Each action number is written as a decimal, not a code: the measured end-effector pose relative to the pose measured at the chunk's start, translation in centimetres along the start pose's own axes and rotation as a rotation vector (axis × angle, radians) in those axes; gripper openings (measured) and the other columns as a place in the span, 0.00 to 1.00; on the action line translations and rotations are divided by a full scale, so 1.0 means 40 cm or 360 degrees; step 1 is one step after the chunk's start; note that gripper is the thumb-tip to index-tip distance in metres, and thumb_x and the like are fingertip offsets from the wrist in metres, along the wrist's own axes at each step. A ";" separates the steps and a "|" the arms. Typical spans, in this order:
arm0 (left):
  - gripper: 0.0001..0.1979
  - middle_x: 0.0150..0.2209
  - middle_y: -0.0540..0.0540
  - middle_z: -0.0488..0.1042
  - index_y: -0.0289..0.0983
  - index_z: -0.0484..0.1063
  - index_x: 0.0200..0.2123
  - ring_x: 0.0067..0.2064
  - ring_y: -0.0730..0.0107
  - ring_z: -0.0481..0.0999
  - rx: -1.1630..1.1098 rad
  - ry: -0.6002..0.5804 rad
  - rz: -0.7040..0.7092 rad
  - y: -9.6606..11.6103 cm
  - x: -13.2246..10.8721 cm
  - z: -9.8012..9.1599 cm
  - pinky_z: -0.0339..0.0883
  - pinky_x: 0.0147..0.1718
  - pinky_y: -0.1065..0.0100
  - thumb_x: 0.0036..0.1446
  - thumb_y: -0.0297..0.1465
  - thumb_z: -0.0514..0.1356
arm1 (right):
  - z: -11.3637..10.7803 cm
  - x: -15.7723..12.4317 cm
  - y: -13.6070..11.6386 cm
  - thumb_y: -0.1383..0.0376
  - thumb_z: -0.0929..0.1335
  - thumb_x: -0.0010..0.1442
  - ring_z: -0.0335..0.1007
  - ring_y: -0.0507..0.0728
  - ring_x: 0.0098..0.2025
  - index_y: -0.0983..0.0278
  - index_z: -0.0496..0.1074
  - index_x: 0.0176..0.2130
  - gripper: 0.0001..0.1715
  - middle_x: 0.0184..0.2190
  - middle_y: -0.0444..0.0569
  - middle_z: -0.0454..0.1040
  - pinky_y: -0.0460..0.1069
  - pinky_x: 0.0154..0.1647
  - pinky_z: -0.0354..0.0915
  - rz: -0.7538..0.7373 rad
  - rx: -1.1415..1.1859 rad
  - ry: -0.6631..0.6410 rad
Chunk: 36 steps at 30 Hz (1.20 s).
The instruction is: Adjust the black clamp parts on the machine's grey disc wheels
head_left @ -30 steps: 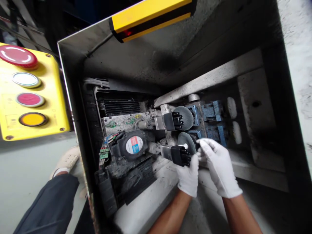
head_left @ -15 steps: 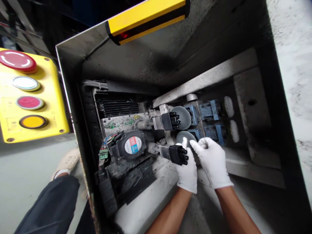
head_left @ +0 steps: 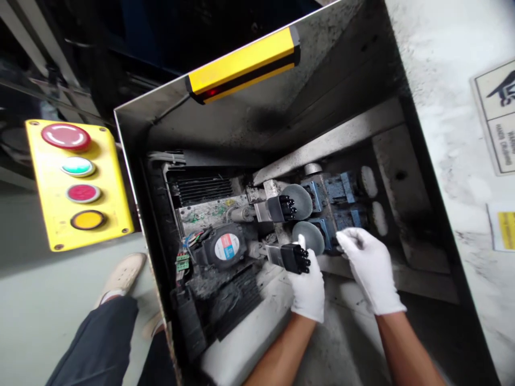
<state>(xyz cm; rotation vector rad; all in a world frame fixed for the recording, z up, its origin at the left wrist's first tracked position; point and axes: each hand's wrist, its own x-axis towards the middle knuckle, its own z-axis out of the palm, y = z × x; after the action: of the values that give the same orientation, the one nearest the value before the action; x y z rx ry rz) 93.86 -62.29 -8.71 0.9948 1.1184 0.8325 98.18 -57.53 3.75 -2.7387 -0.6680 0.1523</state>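
My left hand [head_left: 308, 292], in a white glove, is behind the lower pronged black head [head_left: 295, 258]. Its thumb lies at the edge of the lower round grey disc [head_left: 309, 238]; the other fingers are largely hidden, so what they grip cannot be made out. My right hand [head_left: 372, 271], also gloved, has its fingertips pinched together beside the lower blue block [head_left: 328, 233]. Whatever small thing may be in that pinch is too hidden to name. Above them are a second grey disc [head_left: 298, 201] and the upper pronged black head [head_left: 277, 208].
A dusty metal housing [head_left: 257, 128] surrounds the parts. Inside at left is a black motor [head_left: 207, 252] with loose wires. On the rim sits a yellow sensor bar [head_left: 245, 61]. A yellow button box [head_left: 80, 185] stands left. Warning labels [head_left: 502, 120] are on the right wall.
My right hand has moved right, away from the lower disc, toward the blue block's side. The left hand stays near the disc. The view has shifted, showing the labels.
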 end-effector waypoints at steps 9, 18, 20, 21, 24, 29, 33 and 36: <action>0.23 0.63 0.38 0.66 0.37 0.64 0.63 0.66 0.57 0.62 0.0186 -0.0210 0.0287 -0.005 -0.027 -0.049 0.56 0.66 0.53 0.67 0.24 0.50 | 0.081 0.037 -0.025 0.59 0.74 0.47 0.62 0.53 0.24 0.63 0.74 0.32 0.13 0.20 0.39 0.68 0.47 0.28 0.59 -0.0072 -0.0054 -0.0101; 0.28 0.70 0.39 0.54 0.41 0.56 0.67 0.71 0.58 0.50 0.0266 -0.0490 0.0388 -0.021 -0.033 -0.064 0.50 0.67 0.50 0.65 0.22 0.48 | 0.089 0.043 -0.074 0.56 0.71 0.53 0.73 0.55 0.26 0.68 0.77 0.33 0.16 0.28 0.51 0.78 0.45 0.21 0.64 0.0251 0.0513 -0.0695; 0.30 0.71 0.38 0.51 0.39 0.52 0.69 0.71 0.56 0.48 0.0301 -0.0570 0.0398 -0.012 -0.031 -0.076 0.51 0.67 0.50 0.65 0.22 0.48 | 0.099 0.051 -0.075 0.58 0.71 0.53 0.76 0.56 0.28 0.70 0.78 0.34 0.16 0.30 0.54 0.79 0.44 0.21 0.66 0.0315 0.0506 -0.0696; 0.31 0.71 0.37 0.50 0.38 0.50 0.69 0.71 0.56 0.48 0.0327 -0.0617 0.0388 -0.006 -0.031 -0.084 0.51 0.67 0.50 0.64 0.22 0.48 | 0.097 0.051 -0.078 0.59 0.71 0.54 0.77 0.56 0.29 0.70 0.78 0.35 0.16 0.30 0.55 0.80 0.44 0.21 0.67 0.0331 0.0518 -0.0678; 0.32 0.70 0.33 0.51 0.30 0.47 0.70 0.71 0.57 0.50 0.0374 -0.0776 0.0346 0.008 -0.039 -0.115 0.50 0.67 0.52 0.63 0.21 0.46 | 0.052 0.020 -0.100 0.58 0.70 0.56 0.79 0.60 0.38 0.69 0.78 0.41 0.18 0.38 0.57 0.81 0.48 0.29 0.74 0.0329 0.0595 -0.0572; 0.31 0.68 0.33 0.58 0.29 0.57 0.66 0.69 0.52 0.56 0.0369 -0.1184 0.0407 0.019 -0.063 -0.205 0.50 0.67 0.46 0.60 0.21 0.46 | -0.086 -0.169 -0.094 0.51 0.69 0.58 0.76 0.61 0.50 0.65 0.76 0.49 0.26 0.50 0.56 0.78 0.51 0.48 0.75 0.0272 0.0720 -0.0068; 0.21 0.58 0.35 0.72 0.36 0.74 0.55 0.60 0.52 0.70 0.0122 -0.1465 0.0194 0.059 -0.041 -0.331 0.59 0.63 0.47 0.63 0.26 0.50 | -0.108 -0.382 -0.028 0.46 0.69 0.58 0.78 0.63 0.44 0.62 0.78 0.49 0.28 0.44 0.53 0.81 0.50 0.45 0.76 0.0463 0.0752 -0.0021; 0.16 0.44 0.38 0.80 0.38 0.78 0.49 0.45 0.58 0.79 0.0040 -0.1652 0.0035 0.113 -0.015 -0.447 0.73 0.50 0.57 0.66 0.35 0.53 | -0.063 -0.514 -0.022 0.45 0.63 0.63 0.78 0.61 0.35 0.56 0.80 0.42 0.25 0.33 0.50 0.81 0.50 0.36 0.76 0.0564 0.0675 -0.0272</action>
<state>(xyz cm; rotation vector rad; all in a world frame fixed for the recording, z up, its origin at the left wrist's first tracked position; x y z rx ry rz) 76.18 -57.45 -6.57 1.2336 0.2207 0.2186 80.04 -67.04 7.01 -2.4173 -0.1538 0.5464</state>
